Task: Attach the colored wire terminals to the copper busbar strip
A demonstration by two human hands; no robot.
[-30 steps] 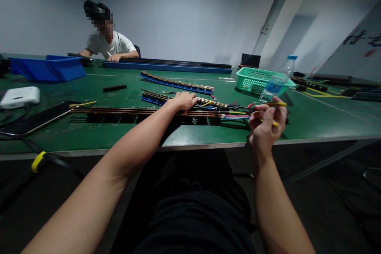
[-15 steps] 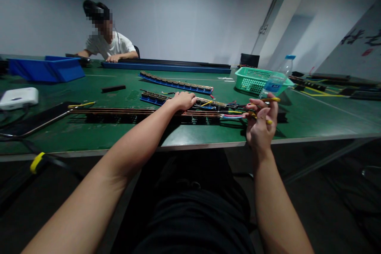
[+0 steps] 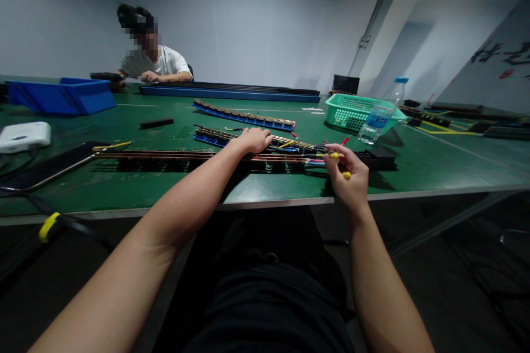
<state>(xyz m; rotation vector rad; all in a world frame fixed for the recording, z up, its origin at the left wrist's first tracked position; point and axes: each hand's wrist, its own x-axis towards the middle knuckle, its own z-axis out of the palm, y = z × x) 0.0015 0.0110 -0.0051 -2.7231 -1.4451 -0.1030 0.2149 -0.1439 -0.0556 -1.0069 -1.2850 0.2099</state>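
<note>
My left hand point(image 3: 253, 141) lies over the middle of a long black strip with copper rails point(image 3: 178, 154), fingers curled down onto it and partly hidden. At the strip's right end, coloured wires point(image 3: 315, 161) come out beside my right hand point(image 3: 350, 174). That hand is closed around yellow-handled pliers point(image 3: 346, 175), whose jaws I cannot make out among the fingers and wires. Just behind the long strip is a shorter blue-based strip point(image 3: 209, 137) with brass-coloured rails and its own wires. Farther back lies a similar blue-based strip point(image 3: 244, 116), slightly curved.
A green basket point(image 3: 343, 113) and a water bottle point(image 3: 375, 121) stand at right, near a black block point(image 3: 379, 160). At left are a blue bin point(image 3: 62, 98), a white box point(image 3: 25, 137) and a dark flat panel point(image 3: 53, 165). Across the table point(image 3: 447, 162) sits a co-worker point(image 3: 165, 63).
My right hand has moved left and turned inward with the pliers, towards the wire ends, and its grip has closed up. My left hand has stayed in place.
</note>
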